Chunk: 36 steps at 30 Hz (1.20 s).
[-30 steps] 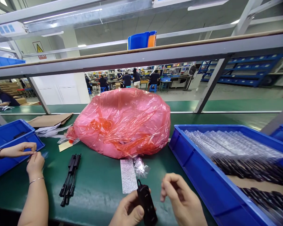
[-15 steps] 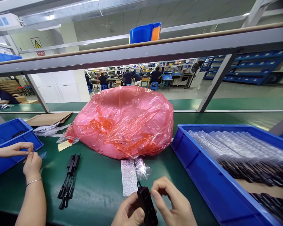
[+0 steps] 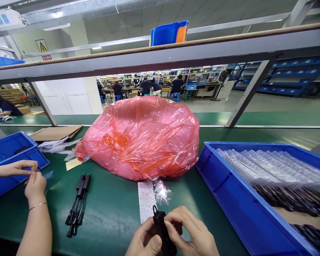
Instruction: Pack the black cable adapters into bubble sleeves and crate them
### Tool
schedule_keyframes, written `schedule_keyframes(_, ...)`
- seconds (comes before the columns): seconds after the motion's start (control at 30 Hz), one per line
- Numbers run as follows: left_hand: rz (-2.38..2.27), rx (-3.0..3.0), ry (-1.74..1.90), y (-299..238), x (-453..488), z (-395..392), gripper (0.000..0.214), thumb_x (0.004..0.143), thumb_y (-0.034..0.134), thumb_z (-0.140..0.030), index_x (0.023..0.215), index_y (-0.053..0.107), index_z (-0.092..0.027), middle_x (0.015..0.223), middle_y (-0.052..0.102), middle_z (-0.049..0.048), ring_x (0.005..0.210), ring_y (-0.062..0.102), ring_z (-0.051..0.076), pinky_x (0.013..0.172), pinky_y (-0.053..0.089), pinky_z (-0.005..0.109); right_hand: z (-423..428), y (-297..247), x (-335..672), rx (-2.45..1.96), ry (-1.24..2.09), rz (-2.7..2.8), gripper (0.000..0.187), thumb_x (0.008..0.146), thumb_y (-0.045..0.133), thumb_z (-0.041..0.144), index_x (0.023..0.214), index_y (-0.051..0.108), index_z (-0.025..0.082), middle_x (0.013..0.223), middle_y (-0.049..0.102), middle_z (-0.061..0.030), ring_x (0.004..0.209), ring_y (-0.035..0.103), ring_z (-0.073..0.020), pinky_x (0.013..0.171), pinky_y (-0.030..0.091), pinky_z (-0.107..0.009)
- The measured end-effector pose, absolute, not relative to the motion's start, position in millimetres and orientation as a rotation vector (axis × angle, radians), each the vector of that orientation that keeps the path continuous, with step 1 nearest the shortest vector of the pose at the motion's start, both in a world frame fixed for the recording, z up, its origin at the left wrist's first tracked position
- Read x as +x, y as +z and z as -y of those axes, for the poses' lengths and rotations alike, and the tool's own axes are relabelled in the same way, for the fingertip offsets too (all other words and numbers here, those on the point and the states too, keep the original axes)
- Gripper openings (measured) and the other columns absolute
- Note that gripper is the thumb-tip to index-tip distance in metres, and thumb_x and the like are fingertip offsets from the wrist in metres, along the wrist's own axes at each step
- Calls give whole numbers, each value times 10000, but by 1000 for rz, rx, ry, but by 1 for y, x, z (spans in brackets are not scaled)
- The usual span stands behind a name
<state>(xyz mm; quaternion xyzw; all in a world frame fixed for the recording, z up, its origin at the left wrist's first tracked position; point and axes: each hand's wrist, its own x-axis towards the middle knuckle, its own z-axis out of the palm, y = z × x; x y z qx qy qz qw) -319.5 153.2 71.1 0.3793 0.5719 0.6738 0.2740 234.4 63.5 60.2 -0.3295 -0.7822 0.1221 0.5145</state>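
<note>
Fingers of the left hand (image 3: pixel 146 241) curl closed around the small black device (image 3: pixel 162 231) from the left, and the right hand (image 3: pixel 190 233) pinches its upper part with bent fingers. Device stands low above the green table (image 3: pixel 112 209). Behind lie a bubble-wrap strip (image 3: pixel 145 199) and the pink plastic bag (image 3: pixel 141 137).

Your left hand (image 3: pixel 145 241), showing at about six o'clock in the view, is appearing bare: no glove, ring or sleeve is showing up to the frame's edge. Your right hand (image 3: pixel 193 234), just toward five o'clock, is likewise appearing bare, with short, unpainted nails.
</note>
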Motion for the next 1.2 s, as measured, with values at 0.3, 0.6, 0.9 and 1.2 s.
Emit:
schedule_keyframes(0.3, -1362, 851, 1989, 61, -335, -154, 308, 1003, 506, -548, 886, 680, -321, 410, 553, -103, 910, 786, 115, 675, 534, 161, -69, 62, 236, -840, 387, 1806, 64, 1008, 609, 201, 1006, 633, 261, 835, 634, 31, 648, 600, -104, 609, 513, -196)
schedule_keyframes(0.6, -1128, 695, 1944, 77, -319, -147, 272, 1080, 373, -433, 1097, 644, -431, 308, 387, -193, 300, 502, 26, 393, 331, 123, -68, 53, 231, -838, 372, 1794, 194, 1005, 553, 215, 812, 539, 241, 711, 537, 42, 585, 524, -110, 545, 443, -210)
schedule_keyframes(0.9, -931, 669, 1368, 75, -103, -84, 418, 969, 613, -487, 1280, 623, -208, 1238, 694, 101, 1064, 691, 237, 911, 602, 447, -155, 16, 268, -1384, 627, 1697, 246, 997, 518, 402, 856, 597, 217, 760, 599, 17, 671, 566, -155, 630, 462, -269)
schedule_keyframes(1.2, -800, 669, 1218, 28, 44, -24, 373, 973, 630, -399, 1284, 615, -193, 1306, 647, 100, 1129, 659, 249, 952, 591, 472, -192, -2, 259, -1548, 468, 1875, 45, 907, 623, 164, 878, 592, 182, 840, 604, 6, 726, 555, -156, 652, 397, -278)
